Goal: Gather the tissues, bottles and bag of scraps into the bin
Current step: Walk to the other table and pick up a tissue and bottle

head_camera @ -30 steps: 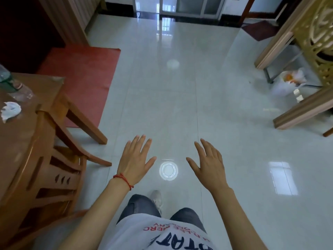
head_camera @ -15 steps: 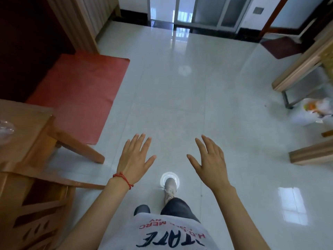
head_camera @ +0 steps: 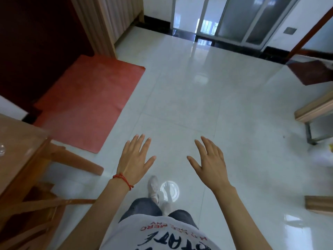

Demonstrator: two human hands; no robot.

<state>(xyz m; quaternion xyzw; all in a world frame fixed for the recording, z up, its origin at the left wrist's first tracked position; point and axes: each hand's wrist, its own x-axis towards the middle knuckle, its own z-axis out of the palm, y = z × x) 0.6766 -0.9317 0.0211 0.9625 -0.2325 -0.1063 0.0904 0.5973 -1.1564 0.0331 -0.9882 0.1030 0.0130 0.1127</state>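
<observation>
My left hand (head_camera: 134,160), with a red string at the wrist, and my right hand (head_camera: 210,162) are both held out flat over the white tiled floor, fingers spread, holding nothing. A blurred white bag of scraps (head_camera: 324,156) shows at the right edge of the head view, under a wooden bench. A sliver of clear plastic bottle (head_camera: 1,150) sits on the wooden table (head_camera: 21,139) at the left edge. No tissue or bin is in view.
A wooden chair (head_camera: 36,204) stands by the table at lower left, its leg (head_camera: 79,163) slanting onto the floor. A red mat (head_camera: 90,101) lies ahead left. Wooden bench parts (head_camera: 313,110) are at right. Glass doors (head_camera: 234,20) are ahead.
The view has advanced and tilted up. The table, bottle and tissue slid out to the left; the bag of scraps slid to the right edge. Both hands stay open in front.
</observation>
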